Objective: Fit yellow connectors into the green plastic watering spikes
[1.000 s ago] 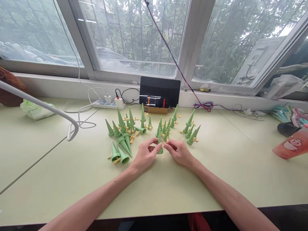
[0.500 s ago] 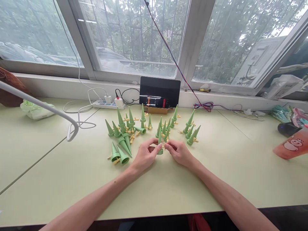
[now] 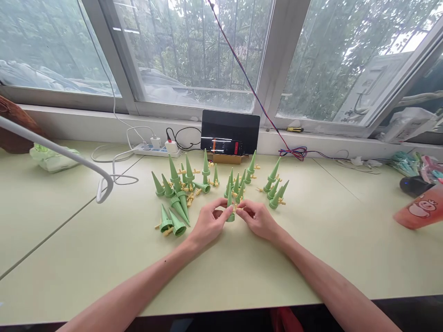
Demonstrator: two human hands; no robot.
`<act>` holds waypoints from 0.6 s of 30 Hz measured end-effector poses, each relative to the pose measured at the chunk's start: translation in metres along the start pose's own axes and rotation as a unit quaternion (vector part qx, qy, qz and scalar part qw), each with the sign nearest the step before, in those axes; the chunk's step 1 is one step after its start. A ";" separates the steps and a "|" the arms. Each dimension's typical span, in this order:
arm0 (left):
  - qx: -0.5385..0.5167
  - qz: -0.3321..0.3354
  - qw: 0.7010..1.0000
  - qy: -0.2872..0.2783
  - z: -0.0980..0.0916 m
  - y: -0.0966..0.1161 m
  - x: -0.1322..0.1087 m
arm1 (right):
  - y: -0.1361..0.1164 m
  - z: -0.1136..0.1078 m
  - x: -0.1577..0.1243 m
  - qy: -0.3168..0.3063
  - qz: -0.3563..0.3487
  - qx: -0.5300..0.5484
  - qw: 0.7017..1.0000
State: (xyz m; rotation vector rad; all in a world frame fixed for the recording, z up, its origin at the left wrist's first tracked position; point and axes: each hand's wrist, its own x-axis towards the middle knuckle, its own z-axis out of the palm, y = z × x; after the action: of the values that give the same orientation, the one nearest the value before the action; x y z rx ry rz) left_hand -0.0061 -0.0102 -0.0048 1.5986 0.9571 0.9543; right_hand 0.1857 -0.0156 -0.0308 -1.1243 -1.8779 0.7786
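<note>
Upright between my hands stands a green plastic watering spike (image 3: 230,198), its pointed tip up. My left hand (image 3: 211,220) is closed on its side, thumb in front. The fingertips of my right hand (image 3: 258,217) pinch a small yellow valve (image 3: 236,209) at the spike's right side; whether it sits inside the spike I cannot tell. Just behind are more green spikes (image 3: 236,184) with yellow valves. A larger cluster of spikes (image 3: 178,203) lies and stands to the left, with loose yellow valves (image 3: 190,199) among it. Several spikes (image 3: 278,196) stand to the right.
A black tablet (image 3: 230,129) leans at the back, with a phone-like screen before it. The power strip (image 3: 152,150) and white cables are at back left. An orange-red cup (image 3: 418,207) is at far right. A white curved bar (image 3: 69,154) crosses the left.
My right fingers have shifted very slightly at the yellow valve beside the spike. My left hand keeps its hold, and the other spikes stay where they were.
</note>
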 end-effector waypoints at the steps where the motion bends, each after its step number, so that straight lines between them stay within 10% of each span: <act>1: -0.001 0.000 1.000 0.001 0.000 0.001 0.000 | 0.000 0.000 0.000 -0.002 0.001 0.001 1.000; 18: 0.008 -0.007 1.000 -0.001 0.001 -0.001 0.000 | 0.001 0.000 0.000 0.004 -0.006 0.002 1.000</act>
State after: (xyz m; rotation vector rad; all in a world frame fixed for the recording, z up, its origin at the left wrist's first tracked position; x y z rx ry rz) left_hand -0.0058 -0.0105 -0.0059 1.6043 0.9763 0.9367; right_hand 0.1861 -0.0151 -0.0310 -1.1117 -1.8740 0.7682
